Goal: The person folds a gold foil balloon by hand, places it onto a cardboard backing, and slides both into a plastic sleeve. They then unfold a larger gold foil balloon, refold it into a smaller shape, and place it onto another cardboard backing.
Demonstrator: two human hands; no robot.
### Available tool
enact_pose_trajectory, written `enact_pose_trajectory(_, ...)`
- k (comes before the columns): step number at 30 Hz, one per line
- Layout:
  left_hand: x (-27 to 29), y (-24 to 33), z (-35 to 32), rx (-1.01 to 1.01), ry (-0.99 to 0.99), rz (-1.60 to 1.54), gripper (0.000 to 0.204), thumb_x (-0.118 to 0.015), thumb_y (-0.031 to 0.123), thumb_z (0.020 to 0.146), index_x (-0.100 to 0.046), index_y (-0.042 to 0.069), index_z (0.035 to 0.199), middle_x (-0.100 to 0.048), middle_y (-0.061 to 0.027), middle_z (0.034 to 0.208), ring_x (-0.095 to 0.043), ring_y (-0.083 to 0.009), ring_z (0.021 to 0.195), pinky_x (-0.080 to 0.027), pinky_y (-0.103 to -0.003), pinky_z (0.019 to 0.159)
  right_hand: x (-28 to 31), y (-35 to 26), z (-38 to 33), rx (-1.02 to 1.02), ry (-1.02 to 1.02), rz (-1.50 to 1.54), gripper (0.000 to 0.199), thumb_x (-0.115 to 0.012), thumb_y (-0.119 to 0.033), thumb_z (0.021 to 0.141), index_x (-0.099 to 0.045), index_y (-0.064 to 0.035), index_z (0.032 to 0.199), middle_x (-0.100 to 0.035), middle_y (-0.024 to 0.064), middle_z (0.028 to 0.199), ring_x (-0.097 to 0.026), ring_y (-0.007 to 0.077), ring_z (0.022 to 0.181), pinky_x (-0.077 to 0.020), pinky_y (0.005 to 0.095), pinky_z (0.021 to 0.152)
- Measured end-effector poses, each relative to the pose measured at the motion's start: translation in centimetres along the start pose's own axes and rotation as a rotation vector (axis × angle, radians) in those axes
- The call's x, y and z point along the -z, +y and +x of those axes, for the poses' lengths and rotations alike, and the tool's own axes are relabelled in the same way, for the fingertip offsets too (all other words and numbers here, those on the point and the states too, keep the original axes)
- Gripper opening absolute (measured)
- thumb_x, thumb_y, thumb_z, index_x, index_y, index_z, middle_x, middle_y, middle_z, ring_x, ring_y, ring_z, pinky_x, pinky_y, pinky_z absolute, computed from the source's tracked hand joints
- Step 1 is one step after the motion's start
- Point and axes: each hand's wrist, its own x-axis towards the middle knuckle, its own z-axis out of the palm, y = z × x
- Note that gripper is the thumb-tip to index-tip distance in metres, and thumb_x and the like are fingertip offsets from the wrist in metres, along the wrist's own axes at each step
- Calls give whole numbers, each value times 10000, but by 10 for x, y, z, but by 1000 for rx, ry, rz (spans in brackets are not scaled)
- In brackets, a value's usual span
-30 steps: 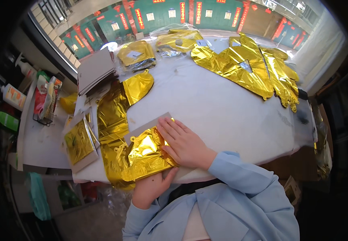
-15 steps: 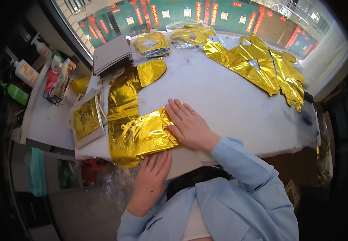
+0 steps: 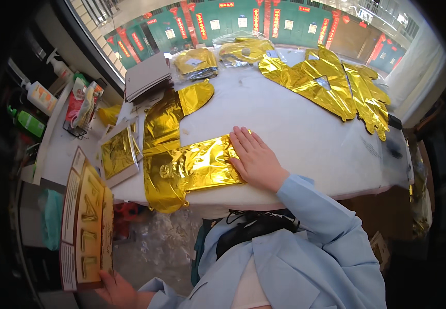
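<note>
My left hand [image 3: 120, 291], low at the left, is closed on the bottom corner of a printed cardboard card [image 3: 85, 226]. The card stands nearly upright off the table's edge, its face showing gold letter shapes on a yellow and dark red ground. My right hand [image 3: 256, 162] lies flat with fingers stretched on the right end of a folded gold foil strip [image 3: 207, 165]. That strip reaches left to an upright gold foil piece [image 3: 162, 129] with a rounded top, which looks like a flat foil balloon. Whether the two are one piece, I cannot tell.
More flat gold foil balloons [image 3: 315, 85] lie at the back right. Bagged gold foil packs [image 3: 194, 63] sit at the back, beside a stack of grey cards [image 3: 147, 77]. Gold packets [image 3: 117, 154] lie left. Bottles [image 3: 40, 95] and a wire basket [image 3: 82, 110] stand on the side shelf.
My left hand has left the foil's near edge and swung down left, now with the card in it; a pale board had shown under the foil. My right hand has shifted slightly right.
</note>
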Motion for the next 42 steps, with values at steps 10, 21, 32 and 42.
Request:
enact_pose_trajectory(10, -122, 19, -42, -256, -372, -90, 463, -619, 145, 1054, -541, -46, 1469, -541, -287, 1519, -508, -424, 1421, -390, -544, 1189, 82, 60, -97, -174, -137, -17, 676, -479, -317, 1086, -290, -15, 1661, -287, 194, 1728, -266, 354, 1606, -210, 465, 1309)
enact_pose_trajectory(21, -281, 47, -112, -971, -1425, 347, 620, -601, 32, 852, -681, 249, 1427, -525, -55, 1615, -449, -401, 1495, -225, -705, 1236, 82, 75, -100, -221, -108, -19, 673, -464, -279, 1056, -300, -39, 1663, -271, 170, 1741, -242, 352, 1616, -191, 500, 1309)
enact_pose_trajectory(32, -276, 58, -110, -669, -1339, 207, 678, -523, -39, 832, -645, 147, 1472, -504, -158, 1617, -435, -480, 1483, -340, -582, 1230, 99, 75, -99, -200, 72, 53, 649, -450, -340, 1077, -360, -21, 1635, -328, 184, 1707, -270, 382, 1591, -192, 469, 1295)
enact_pose_trajectory(42, -309, 102, -150, -956, -1117, 29, 540, -613, -60, 896, -647, 32, 1427, -514, -203, 1597, -431, -512, 1482, -369, -619, 1193, 165, 27, -100, -615, 241, 1571, 533, -610, -286, 1084, -502, 18, 1508, -660, 96, 1371, -640, 153, 1215, -500, 305, 1035)
